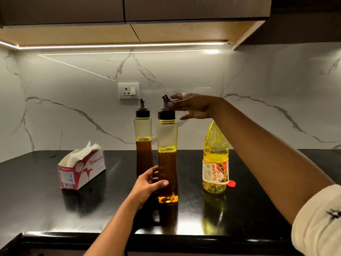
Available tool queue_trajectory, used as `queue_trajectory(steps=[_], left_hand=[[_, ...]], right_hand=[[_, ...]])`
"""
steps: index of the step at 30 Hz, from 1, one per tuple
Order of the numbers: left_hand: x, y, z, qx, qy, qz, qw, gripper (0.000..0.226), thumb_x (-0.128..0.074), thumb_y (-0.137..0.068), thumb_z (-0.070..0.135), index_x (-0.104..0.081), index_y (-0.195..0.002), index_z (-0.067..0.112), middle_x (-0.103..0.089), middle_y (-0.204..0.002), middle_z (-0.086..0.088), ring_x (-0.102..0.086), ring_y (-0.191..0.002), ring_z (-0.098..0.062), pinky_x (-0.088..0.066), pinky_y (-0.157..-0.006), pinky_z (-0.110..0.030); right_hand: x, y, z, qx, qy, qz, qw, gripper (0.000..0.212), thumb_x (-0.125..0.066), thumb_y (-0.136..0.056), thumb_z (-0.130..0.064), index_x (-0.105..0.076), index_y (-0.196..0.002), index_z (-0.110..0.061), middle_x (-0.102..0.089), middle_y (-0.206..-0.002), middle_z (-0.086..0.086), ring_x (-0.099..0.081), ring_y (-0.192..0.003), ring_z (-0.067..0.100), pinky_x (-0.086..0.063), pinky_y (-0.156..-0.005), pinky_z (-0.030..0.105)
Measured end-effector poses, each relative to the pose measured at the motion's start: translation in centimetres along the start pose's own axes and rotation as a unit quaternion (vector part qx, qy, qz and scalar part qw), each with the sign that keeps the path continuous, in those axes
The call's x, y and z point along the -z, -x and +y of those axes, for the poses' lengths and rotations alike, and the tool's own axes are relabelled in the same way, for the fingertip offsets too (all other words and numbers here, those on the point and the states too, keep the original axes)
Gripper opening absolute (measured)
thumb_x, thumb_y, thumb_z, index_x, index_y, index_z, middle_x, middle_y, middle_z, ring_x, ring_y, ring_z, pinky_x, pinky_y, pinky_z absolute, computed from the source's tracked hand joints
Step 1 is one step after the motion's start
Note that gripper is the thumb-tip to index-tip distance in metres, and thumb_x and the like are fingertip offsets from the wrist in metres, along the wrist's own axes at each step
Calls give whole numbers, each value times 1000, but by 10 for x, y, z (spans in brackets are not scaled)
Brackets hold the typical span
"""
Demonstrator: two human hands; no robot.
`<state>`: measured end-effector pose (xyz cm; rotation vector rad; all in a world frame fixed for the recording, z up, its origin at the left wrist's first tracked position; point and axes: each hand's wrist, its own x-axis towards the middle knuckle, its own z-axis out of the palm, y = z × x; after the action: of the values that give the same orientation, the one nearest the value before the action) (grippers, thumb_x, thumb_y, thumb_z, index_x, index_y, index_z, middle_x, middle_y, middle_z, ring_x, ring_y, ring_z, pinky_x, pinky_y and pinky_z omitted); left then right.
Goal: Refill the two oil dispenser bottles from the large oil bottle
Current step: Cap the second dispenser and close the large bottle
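White marble-look wall (pixel 73 108) runs behind a glossy black stone bench (pixel 114 209), lit by a light strip (pixel 120 45) under the wooden cabinets. A white socket (pixel 128 90) is set in that wall.

Two tall, clear plastic bottles with black screw caps and grey pour spouts stand upright near the middle of the bench. The near dispenser bottle (pixel 167 159) holds dark amber oil to a little above half its height. The far dispenser bottle (pixel 143 145) stands just behind it to the left, filled to a similar level.

The left hand (pixel 147 183) grips the lower part of the near dispenser bottle, thumb across the front and fingers curled round the back. The right hand (pixel 191 106) is up at that bottle's spout, fingers spread apart and blurred. Its fingertips are right beside the spout's flip lid, but I cannot tell whether they touch it.

To the right, partly behind the right forearm, stands the large oil bottle (pixel 215 163), yellow plastic with a red and white label; its neck is hidden by the arm. A small red cap (pixel 231 183) lies on the bench at its base.

Well to the left sits an open pink and white cardboard tissue box (pixel 82 169) with white tissues sticking up.
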<state>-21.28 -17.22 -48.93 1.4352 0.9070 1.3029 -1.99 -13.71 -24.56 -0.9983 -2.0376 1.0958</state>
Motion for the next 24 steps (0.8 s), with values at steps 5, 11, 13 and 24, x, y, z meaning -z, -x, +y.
queue_trajectory(steps=[5,11,13,24], left_hand=[[1,-2,-3,-3,-5,4,1000,89,-97,-28,43,-61,-108,29,-74,-99,1,-71,-95,-15,-55,-71,-21],[2,-3,-5,-3,-14,-6,1000,82,-97,-34,39,-59,-107,30,-74,-96,4,-71,-91,-8,-54,-69,-18],[1,-2,-5,-9,-18,-6,1000,59,-88,-58,15,-56,-105,30,-70,-97,2,-70,-83,2,-53,-65,-14],[4,-5,-6,0,2,-10,1000,82,-96,-36,34,-59,-109,28,-74,-98,0,-71,-93,-13,-55,-69,-20]], right_hand=[[-9,-8,5,30,53,-1,998,60,-67,-83,-5,-42,-137,-8,-55,-127,9,-52,-118,25,-47,-96,36],[-36,-9,-5,-24,260,124,957,86,-71,-72,-54,-36,-136,-8,-46,-131,10,-46,-114,23,-45,-91,37],[-26,-6,-7,-28,148,68,986,97,-70,-73,-50,-19,-147,-12,-29,-151,10,-32,-135,29,-34,-107,48],[-25,-8,-3,50,232,84,968,52,-73,-79,-36,-55,-117,-6,-60,-105,8,-56,-98,20,-50,-76,26]])
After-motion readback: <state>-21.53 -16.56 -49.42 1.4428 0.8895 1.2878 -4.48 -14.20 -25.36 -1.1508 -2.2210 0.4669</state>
